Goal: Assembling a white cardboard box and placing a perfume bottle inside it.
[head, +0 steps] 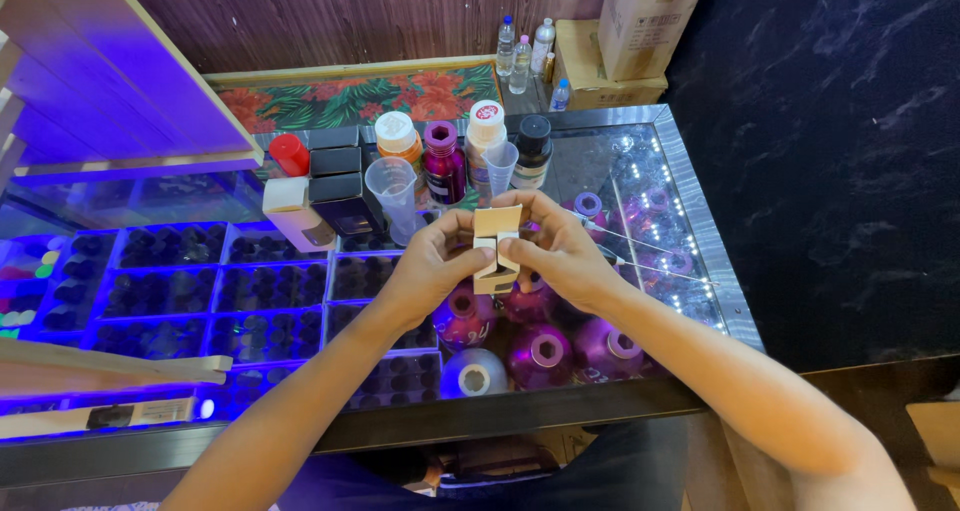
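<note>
A small beige cardboard box (497, 249), flat-sided with dark markings, sits upright at the centre of the frame, held above a glass counter top (640, 171) edged in metal. The left hand (432, 263) pinches its left edge between thumb and curled fingers, while the right hand (556, 246) clasps the right side and top, fingers bent over the upper flap. Below the box lie glossy purple round bottles (545, 351). Above it stand a clear plastic measuring cup (392, 189), a dark magenta bottle (444, 164) and white-capped bottles (487, 131).
</note>
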